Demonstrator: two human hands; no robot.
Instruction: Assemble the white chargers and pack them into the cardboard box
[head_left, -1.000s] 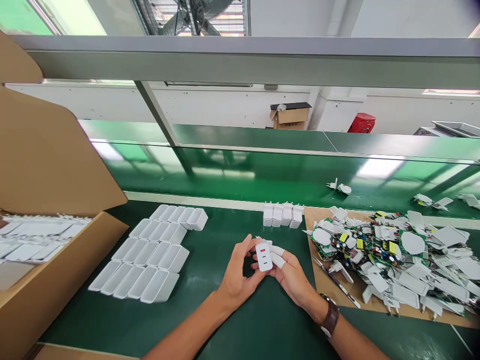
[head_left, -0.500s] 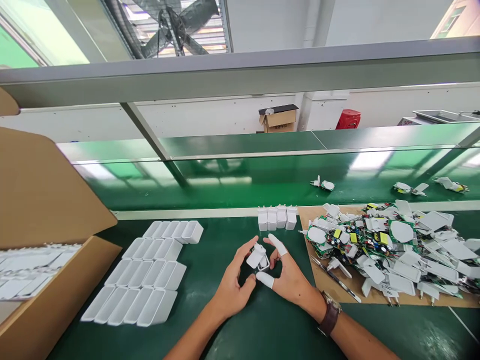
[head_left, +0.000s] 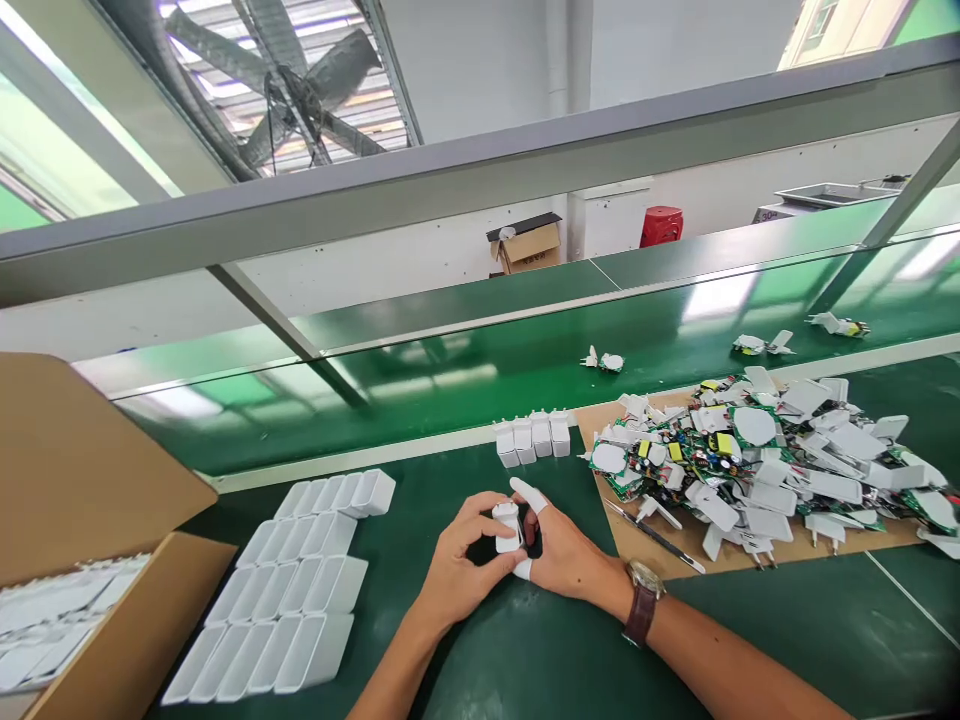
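Note:
Both my hands meet over the green mat, closed around one small white charger (head_left: 508, 526). My left hand (head_left: 459, 563) wraps it from the left, fingers curled. My right hand (head_left: 561, 550), with white finger cots on thumb and forefinger and a brown-strapped watch on the wrist, pinches it from the right. Just beyond them stands a short row of finished white chargers (head_left: 531, 438). To the left lie rows of empty white charger shells (head_left: 294, 585).
A cardboard sheet (head_left: 622, 530) at right carries a heap of circuit boards and white plug covers (head_left: 757, 455), with a thin metal tool (head_left: 654, 536) at its near edge. An open cardboard box (head_left: 90, 560) stands at left. A green conveyor belt (head_left: 465, 370) carries loose parts behind.
The view has tilted and swung. The charger was turned in my hands from face-up to end-on, and both hands closed tighter around it.

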